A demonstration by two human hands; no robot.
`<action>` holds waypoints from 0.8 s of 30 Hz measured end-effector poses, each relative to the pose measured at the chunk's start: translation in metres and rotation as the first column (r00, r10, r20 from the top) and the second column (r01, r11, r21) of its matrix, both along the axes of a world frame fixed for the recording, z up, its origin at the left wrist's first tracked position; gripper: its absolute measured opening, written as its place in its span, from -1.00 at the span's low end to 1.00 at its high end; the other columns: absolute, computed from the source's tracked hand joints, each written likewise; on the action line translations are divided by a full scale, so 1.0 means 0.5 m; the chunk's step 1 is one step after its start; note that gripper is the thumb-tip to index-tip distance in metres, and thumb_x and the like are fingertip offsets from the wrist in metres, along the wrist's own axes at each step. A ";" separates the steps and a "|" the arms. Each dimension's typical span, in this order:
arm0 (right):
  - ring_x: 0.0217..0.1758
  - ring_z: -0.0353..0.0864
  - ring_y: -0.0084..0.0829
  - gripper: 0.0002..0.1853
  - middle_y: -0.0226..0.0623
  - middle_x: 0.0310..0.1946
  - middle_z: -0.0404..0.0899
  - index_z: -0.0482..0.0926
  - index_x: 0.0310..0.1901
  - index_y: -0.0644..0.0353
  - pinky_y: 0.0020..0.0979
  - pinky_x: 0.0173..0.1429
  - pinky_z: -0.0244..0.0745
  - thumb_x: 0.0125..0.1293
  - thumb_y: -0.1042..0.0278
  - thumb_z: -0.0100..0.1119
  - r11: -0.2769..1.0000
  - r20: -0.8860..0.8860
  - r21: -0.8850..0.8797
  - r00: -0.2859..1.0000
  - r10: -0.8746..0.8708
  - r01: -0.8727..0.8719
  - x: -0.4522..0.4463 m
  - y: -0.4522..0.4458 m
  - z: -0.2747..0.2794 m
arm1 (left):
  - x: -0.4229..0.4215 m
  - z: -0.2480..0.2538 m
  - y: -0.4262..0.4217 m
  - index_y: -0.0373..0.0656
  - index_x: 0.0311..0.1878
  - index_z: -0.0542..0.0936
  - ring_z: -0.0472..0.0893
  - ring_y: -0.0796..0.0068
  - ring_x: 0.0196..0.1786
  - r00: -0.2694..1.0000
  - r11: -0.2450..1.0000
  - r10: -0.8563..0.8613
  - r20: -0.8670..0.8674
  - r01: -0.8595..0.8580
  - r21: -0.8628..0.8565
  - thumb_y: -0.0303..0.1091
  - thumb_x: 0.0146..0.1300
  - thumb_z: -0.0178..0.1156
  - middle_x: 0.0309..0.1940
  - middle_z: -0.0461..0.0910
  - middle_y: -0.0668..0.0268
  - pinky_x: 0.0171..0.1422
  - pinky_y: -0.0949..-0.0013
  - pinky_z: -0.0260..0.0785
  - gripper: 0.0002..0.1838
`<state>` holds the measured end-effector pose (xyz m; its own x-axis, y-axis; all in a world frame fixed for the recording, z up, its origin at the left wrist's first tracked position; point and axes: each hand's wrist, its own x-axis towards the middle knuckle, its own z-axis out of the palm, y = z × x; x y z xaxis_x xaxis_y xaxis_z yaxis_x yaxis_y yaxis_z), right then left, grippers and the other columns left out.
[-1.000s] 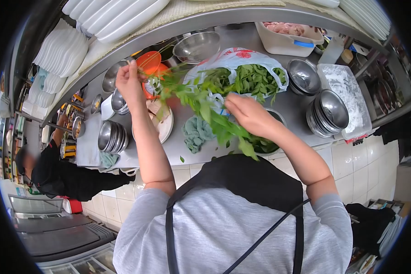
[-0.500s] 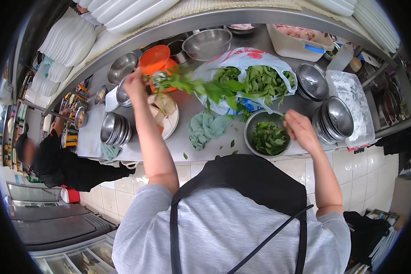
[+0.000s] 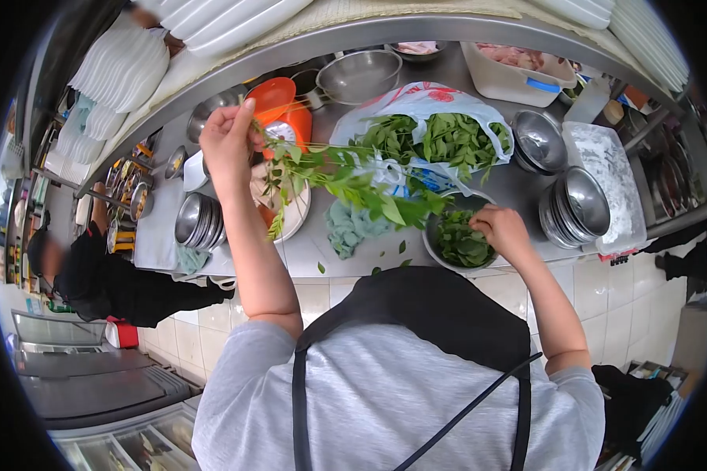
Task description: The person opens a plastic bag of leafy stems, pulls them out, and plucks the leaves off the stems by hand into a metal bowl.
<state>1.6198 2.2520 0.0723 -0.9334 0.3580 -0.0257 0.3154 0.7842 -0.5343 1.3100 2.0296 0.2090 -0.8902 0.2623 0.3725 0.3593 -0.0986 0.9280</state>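
Observation:
My left hand (image 3: 229,145) is raised over the left part of the counter, its fingers pinching the stem end of a leafy green sprig (image 3: 342,187). The sprig hangs down to the right, its tip near the rim of a metal bowl (image 3: 430,250). Loose green leaves (image 3: 462,245) fill part of that bowl. Over its right side is my right hand (image 3: 501,229), fingers pinched together at the leaves; what lies between the fingertips is hidden. Behind the bowl, a plastic bag (image 3: 369,114) lies open with more leafy sprigs (image 3: 459,141) inside.
A crumpled green cloth (image 3: 352,228) and a white plate (image 3: 300,216) lie left of the bowl. Stacked metal bowls (image 3: 562,216) stand at right, near a white-dusted tray (image 3: 605,177). A shelf edge (image 3: 385,33) runs overhead. Another person (image 3: 110,275) stands at left.
My right hand has moved left and down to the leaves in the bowl. The sprig in my left hand has swung lower, its tip now closer to the bowl.

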 end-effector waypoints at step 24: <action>-0.33 0.49 -0.19 -0.68 -0.18 -0.38 0.48 0.49 -0.06 0.22 -0.34 -0.22 0.40 0.17 0.27 0.11 0.997 -0.624 0.040 0.778 0.080 -0.071 -0.237 -0.103 0.161 | 0.101 -0.083 0.191 -0.28 -0.53 0.45 0.38 0.71 -0.76 0.948 0.921 -0.189 -0.257 0.080 -0.382 -0.37 0.06 0.26 -0.75 0.45 0.38 -0.71 0.61 0.16 -0.78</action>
<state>1.5015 2.2006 0.1529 -0.7672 0.2817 0.5762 -0.1440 0.7998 -0.5827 1.3605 2.1252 0.1677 -0.7077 0.5367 0.4594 0.6193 0.1582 0.7690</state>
